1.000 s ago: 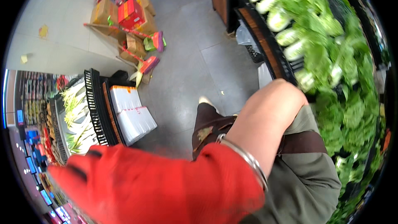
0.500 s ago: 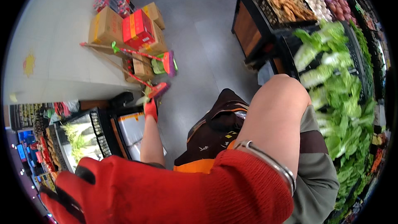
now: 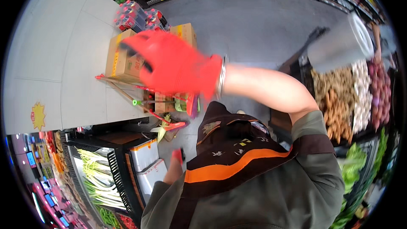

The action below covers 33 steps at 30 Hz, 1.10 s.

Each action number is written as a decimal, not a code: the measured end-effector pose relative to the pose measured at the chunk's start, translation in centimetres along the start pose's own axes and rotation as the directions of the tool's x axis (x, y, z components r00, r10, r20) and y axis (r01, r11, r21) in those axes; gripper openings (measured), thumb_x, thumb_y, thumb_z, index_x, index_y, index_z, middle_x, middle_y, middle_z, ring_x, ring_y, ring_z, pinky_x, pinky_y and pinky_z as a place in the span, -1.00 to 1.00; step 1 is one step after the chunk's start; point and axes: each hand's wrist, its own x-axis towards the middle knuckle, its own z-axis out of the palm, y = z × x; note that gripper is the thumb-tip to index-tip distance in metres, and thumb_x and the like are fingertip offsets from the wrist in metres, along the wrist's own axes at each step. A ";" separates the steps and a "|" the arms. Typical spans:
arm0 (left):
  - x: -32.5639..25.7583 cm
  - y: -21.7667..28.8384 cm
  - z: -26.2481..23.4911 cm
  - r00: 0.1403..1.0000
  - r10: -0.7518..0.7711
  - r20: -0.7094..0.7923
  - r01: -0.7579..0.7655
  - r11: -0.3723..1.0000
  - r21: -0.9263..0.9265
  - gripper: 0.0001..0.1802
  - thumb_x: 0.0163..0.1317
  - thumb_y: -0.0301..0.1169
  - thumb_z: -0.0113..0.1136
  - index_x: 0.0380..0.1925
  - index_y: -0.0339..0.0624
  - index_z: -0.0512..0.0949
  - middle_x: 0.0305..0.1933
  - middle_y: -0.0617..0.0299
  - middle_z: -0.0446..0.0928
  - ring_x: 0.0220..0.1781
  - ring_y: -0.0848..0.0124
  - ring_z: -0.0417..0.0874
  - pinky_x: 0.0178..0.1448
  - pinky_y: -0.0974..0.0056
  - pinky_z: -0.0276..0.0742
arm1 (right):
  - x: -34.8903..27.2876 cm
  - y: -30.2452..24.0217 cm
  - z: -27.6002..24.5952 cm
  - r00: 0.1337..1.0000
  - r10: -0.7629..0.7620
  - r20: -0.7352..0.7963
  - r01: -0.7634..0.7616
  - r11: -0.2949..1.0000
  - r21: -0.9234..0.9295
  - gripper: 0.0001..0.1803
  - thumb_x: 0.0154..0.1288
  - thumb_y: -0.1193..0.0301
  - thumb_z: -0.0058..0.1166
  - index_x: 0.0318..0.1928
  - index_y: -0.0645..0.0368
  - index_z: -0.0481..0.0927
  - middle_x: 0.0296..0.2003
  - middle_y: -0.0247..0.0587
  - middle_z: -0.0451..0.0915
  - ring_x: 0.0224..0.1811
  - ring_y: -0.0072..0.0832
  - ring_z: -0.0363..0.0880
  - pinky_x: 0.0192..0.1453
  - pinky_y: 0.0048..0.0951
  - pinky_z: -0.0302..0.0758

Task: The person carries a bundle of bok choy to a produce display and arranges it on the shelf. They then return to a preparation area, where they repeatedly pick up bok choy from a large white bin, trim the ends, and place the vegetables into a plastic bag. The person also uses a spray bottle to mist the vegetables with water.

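My right hand [image 3: 171,65], in a red glove with dark fingertips, is raised across the front of my body, the forearm bare. Motion smears its fingers, and no held thing can be made out. Behind it in the view are cardboard boxes [image 3: 120,59] and brooms, one with a red head [image 3: 174,126]. My left hand [image 3: 177,156], also red-gloved, is low beside my apron [image 3: 235,144]. Its fingers are too small and blurred to read. Nearby, a pale green leafy piece [image 3: 161,130] lies by the broom head.
Wrapped bottles [image 3: 129,17] stand behind the boxes. A leek display [image 3: 99,178] and white foam boxes [image 3: 145,157] are at left. At right are ginger [image 3: 337,116], garlic [image 3: 361,95], onions [image 3: 378,89], lettuce [image 3: 354,167] and a translucent roll [image 3: 339,44].
My right hand has swung up and forward from the lower left. The left hand has drawn back from beside the leafy piece. The view has shifted, bringing more of the far shelves in.
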 end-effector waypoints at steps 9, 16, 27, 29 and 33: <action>5.5 2.5 2.4 0.738 -0.640 0.216 0.660 0.615 -0.432 -0.51 0.33 0.03 -0.04 -0.10 -0.15 0.57 -0.21 0.15 0.63 -0.20 0.26 0.63 -0.17 0.08 0.53 | 9.1 40.2 -4.7 0.660 0.739 0.137 -0.738 0.672 -0.064 -0.62 0.19 0.11 0.06 -0.50 0.19 0.63 -0.64 -0.21 0.58 -0.62 -0.42 0.52 -0.38 -0.41 0.46; 29.0 36.2 2.4 0.972 -0.083 0.220 0.199 0.786 -0.585 -0.47 0.35 0.07 -0.09 -0.12 -0.15 0.59 -0.21 0.22 0.62 -0.21 0.34 0.61 -0.18 0.09 0.52 | 17.5 56.0 -10.4 0.391 0.902 0.183 -0.793 0.431 -0.431 -0.54 0.26 0.04 -0.01 -0.49 0.19 0.62 -0.59 -0.19 0.61 -0.54 -0.28 0.58 -0.33 -0.28 0.48; 21.0 101.0 -0.7 -0.225 0.955 0.195 -0.673 -0.008 -0.740 -0.68 0.25 -0.25 0.13 -0.09 -0.20 0.55 -0.21 0.01 0.64 -0.17 0.16 0.67 -0.08 0.16 0.54 | 34.6 88.5 -22.7 0.515 0.735 0.442 0.037 0.496 -0.868 -0.65 0.14 0.11 0.08 -0.35 0.17 0.62 -0.33 0.05 0.63 -0.17 0.02 0.56 -0.05 -0.02 0.49; 22.5 105.5 -3.1 -0.144 0.960 0.240 -0.750 0.053 -0.659 -0.64 0.20 -0.24 0.18 -0.06 -0.21 0.53 -0.22 -0.01 0.63 -0.16 0.16 0.65 -0.08 0.15 0.53 | 38.3 97.4 -24.6 0.573 0.701 0.424 0.066 0.477 -0.876 -0.68 0.10 0.14 0.14 -0.37 0.17 0.62 -0.36 0.06 0.63 -0.21 0.01 0.58 -0.10 -0.03 0.50; 31.2 112.5 -5.8 0.080 0.984 0.158 -0.868 0.147 -0.475 -0.64 0.20 -0.24 0.19 -0.07 -0.21 0.52 -0.22 -0.01 0.63 -0.16 0.17 0.65 -0.08 0.15 0.53 | 54.3 101.1 -16.6 0.318 0.718 0.619 0.157 0.604 -0.782 -0.64 -0.03 0.15 0.09 -0.38 0.18 0.69 -0.39 0.07 0.65 -0.25 0.05 0.62 -0.12 -0.09 0.56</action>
